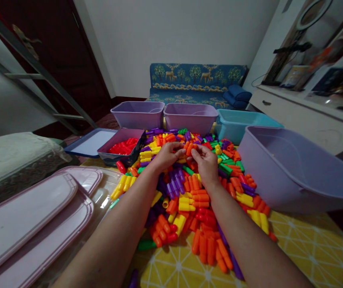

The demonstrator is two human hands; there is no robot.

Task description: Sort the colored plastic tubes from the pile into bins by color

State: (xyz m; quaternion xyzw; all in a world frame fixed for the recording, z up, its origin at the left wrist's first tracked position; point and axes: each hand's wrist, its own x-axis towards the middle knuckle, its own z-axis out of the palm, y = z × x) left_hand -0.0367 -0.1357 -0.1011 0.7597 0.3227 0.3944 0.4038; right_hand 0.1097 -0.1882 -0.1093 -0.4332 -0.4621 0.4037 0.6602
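Observation:
Both hands meet over a broad heap of bullet-shaped plastic toy pieces in orange, yellow, purple, green and red. A small cluster of orange plastic pieces (190,149) is pinched between them. My left hand (171,155) grips its left side with thumb and fingertips. From the other side my right hand (205,161) closes on the same cluster. Below the hands lie joined purple pieces (175,183) and yellow pieces (187,202). Nearer to me are joined orange pieces (204,246). How the held pieces fit together is too small to make out.
Two purple bins (138,116) and a teal bin (246,120) stand behind the heap. A larger purple bin (279,176) is at right. Left are a box (105,157) of red pieces, a blue-rimmed lid (91,143) and stacked pink lids (24,224). Yellow patterned cloth (297,244) lies underneath.

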